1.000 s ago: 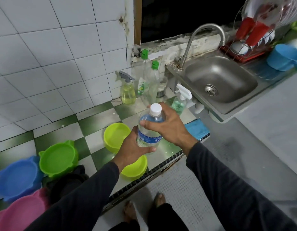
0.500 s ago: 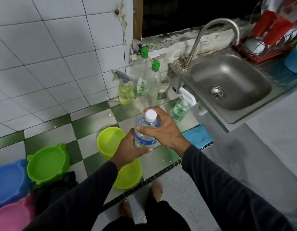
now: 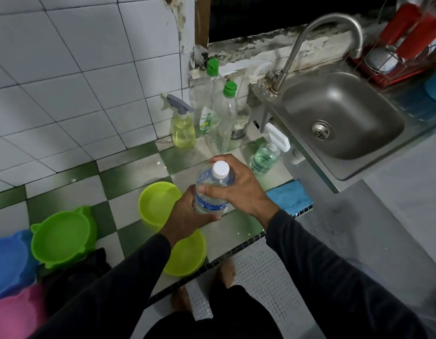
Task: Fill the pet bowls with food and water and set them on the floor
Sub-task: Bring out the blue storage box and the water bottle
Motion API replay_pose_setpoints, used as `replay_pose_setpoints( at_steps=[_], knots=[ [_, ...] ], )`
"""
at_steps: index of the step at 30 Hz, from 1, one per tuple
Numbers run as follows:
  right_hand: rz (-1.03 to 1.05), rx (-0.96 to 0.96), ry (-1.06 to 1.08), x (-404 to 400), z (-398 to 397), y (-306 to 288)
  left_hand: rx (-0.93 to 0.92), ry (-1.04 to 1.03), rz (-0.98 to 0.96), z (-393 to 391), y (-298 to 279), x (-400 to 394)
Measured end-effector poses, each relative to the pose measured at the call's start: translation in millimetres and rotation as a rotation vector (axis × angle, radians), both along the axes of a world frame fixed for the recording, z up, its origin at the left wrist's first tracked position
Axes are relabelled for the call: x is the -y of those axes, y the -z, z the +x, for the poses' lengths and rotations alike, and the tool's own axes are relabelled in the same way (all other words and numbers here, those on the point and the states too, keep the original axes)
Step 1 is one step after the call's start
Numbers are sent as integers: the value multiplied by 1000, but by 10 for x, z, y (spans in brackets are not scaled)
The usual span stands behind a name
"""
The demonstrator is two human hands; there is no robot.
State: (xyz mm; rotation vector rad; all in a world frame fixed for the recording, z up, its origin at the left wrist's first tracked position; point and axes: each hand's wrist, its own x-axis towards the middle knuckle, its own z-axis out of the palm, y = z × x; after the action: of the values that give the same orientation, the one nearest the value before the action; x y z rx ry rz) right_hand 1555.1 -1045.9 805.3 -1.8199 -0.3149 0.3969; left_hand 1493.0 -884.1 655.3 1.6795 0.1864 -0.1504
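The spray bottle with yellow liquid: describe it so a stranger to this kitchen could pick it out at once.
Start at the steel sink and look left to the cluster of bottles against the white tiled wall. The spray bottle is the leftmost of them, standing upright on the checkered counter. It alone has a grey trigger head and yellow liquid; its taller clear neighbours have green caps.

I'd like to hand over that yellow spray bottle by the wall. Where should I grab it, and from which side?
Take the yellow spray bottle by the narrow neck just under its grey trigger head, coming from the front. It stands upright; the wall is behind it and the clear bottles crowd its right side. That grip looks surest.
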Motion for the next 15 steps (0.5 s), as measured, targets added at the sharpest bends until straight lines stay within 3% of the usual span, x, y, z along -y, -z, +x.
replay_pose_setpoints(
  at_steps=[15],
  knots=[
    [-7, -33, -1, 25, -56, 21, 6, 20, 7, -55, -103, 8]
  ],
)
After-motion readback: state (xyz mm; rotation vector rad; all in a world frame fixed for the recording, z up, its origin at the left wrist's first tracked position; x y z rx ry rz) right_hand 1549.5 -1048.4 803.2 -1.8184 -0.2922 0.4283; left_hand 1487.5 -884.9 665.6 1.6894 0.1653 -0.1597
